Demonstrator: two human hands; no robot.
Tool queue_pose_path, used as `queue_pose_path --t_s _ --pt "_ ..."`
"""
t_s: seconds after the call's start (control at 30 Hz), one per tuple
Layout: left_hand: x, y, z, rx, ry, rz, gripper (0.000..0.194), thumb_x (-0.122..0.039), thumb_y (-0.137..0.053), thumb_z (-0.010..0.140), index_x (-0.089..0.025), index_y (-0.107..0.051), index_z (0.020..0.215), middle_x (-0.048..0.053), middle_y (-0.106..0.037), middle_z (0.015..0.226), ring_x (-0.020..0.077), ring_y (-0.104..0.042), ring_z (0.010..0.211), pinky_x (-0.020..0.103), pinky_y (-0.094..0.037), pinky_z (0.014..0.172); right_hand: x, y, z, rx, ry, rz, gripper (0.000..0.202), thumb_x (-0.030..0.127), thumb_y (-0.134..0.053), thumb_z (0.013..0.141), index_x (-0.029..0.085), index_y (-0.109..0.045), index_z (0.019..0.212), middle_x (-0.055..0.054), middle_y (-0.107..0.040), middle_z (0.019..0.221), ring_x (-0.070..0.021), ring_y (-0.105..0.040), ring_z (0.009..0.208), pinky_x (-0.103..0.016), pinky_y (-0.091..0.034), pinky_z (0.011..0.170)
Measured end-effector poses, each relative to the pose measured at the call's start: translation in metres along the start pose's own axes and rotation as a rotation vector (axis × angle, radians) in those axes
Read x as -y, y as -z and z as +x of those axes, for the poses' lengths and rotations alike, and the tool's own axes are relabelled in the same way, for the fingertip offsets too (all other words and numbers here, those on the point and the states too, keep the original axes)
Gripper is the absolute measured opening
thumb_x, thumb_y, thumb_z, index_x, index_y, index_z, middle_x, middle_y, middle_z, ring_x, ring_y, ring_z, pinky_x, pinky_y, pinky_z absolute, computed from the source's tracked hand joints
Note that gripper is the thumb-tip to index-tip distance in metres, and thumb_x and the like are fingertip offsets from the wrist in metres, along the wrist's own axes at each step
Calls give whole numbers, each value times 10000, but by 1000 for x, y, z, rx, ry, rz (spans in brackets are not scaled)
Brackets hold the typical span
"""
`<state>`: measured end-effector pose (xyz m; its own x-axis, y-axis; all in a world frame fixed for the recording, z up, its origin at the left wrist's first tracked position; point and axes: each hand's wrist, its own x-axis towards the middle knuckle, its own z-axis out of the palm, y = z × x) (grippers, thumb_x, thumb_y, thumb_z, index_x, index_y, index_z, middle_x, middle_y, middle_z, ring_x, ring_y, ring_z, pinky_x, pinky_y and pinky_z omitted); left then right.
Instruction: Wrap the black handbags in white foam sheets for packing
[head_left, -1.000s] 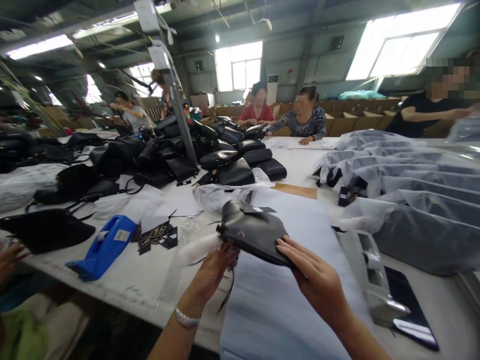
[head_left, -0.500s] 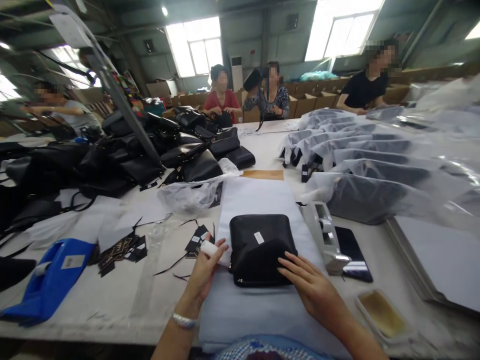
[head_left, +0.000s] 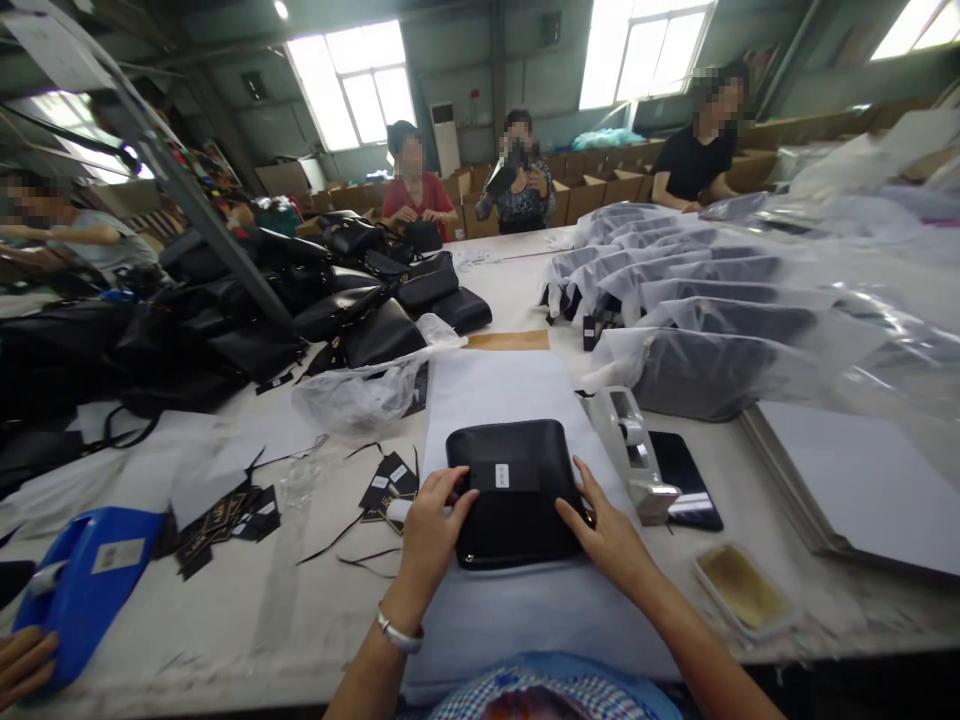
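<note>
Across from you, cardboard boxes (head_left: 585, 199) are standing below bright windows (head_left: 649, 52), and a dark phone (head_left: 685, 474) is lying on your desk (head_left: 202, 612).

The left hand (head_left: 436, 515) touches the left side of a black bag (head_left: 525, 520), fingers curled; the right hand (head_left: 611, 535) spreads thumb and fingers at its right edge; the bag (a small white label (head_left: 502, 475) faces up) lies flat on white sheets (head_left: 495, 385) on the worktop (head_left: 217, 610); black tags (head_left: 388, 480) lie left of it; a grey tape dispenser (head_left: 634, 455) stands to the right, just beside a dark phone (head_left: 686, 480).
</note>
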<state>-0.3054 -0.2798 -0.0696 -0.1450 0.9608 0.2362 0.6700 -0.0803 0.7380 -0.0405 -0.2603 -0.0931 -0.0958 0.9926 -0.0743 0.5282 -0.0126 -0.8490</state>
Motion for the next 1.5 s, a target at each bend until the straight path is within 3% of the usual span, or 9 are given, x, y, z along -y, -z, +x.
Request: queue_pose_path --t_s 0.2,0.33,0.53,0.8,0.97,1.1,1.27,1.4,1.5 --pt "10 6 -1 15 119 -222 171 -363 -643 844 -229 -716 922 47 -690 916 185 -632 758 304 -533 721 -5 -6 1 -36 46 32 777 548 -565 897 241 -268 1546 -115 -602 1356 -292 -545 1274 -461 -488 1036" --pt "17 9 -10 52 167 -245 393 -413 -660 846 -257 -640 1206 78 -642 1153 196 -638 850 310 -557 693 -8 -7 0 -72 104 12 709 515 -583 901 279 -328 1519 -85 -552 1416 -288 -547 1273 -455 -493 1032" --pt "4 2 -2 110 -165 -4 739 -432 -791 744 -348 -494 1416 67 -411 1527 319 -354 1411 482 -300 1168 -9 -7 0 -62 85 -6 708 503 -582 904 270 -322 1520 -96 -615 1345 -297 -594 1222 -467 -516 996" --pt "1 1 -1 66 -55 -79 350 -398 -752 789 -289 -708 1119 54 -668 1070 246 -628 1024 385 -495 952 -13 -11 -4 -77 105 101 729 484 -595 905 288 -283 1534 -81 -583 1386 -272 -559 1265 -448 -490 1038" --pt "40 32 -14 -333 283 -231 488 -439 -670 847 -223 -606 1280 73 -669 1072 223 -651 983 363 -529 895 -16 -11 -3 -62 76 102 745 500 -599 899 280 -282 1536 -97 -586 1379 -281 -558 1264 -454 -494 1027" --pt "45 58 -28 -604 225 42 587 -365 -617 894 -241 -442 1441 127 -493 1454 278 -462 1345 451 -387 1111 -18 -11 -3 -58 76 102 751 508 -604 896 272 -287 1535 -102 -607 1354 -282 -571 1251 -466 -474 1043" --pt "12 38 -42 -322 -9 122 505 -305 -572 927 -300 -481 1424 58 -443 1526 268 -323 1453 474 -179 1225 -23 -14 -3 -89 68 152 770 493 -640 879 268 -300 1533 -111 -632 1320 -283 -576 1242 -460 -493 1018" --pt "-3 2 -39 47 92 -88 587 -374 -550 938 -289 -386 1495 64 -440 1530 269 -388 1421 471 -294 1186 -21 -19 -4 -138 37 229 798 482 -665 863 250 -301 1534 -130 -589 1371 -290 -558 1260 -470 -486 1023" --pt "-5 -13 -29 60 125 -157 654 -406 -611 897 -279 -386 1498 71 -371 1570 288 -328 1452 488 -241 1204 -14 -21 -3 -137 67 325 751 458 -638 890 252 -304 1531 -121 -548 1416 -269 -555 1268 -470 -471 1040"
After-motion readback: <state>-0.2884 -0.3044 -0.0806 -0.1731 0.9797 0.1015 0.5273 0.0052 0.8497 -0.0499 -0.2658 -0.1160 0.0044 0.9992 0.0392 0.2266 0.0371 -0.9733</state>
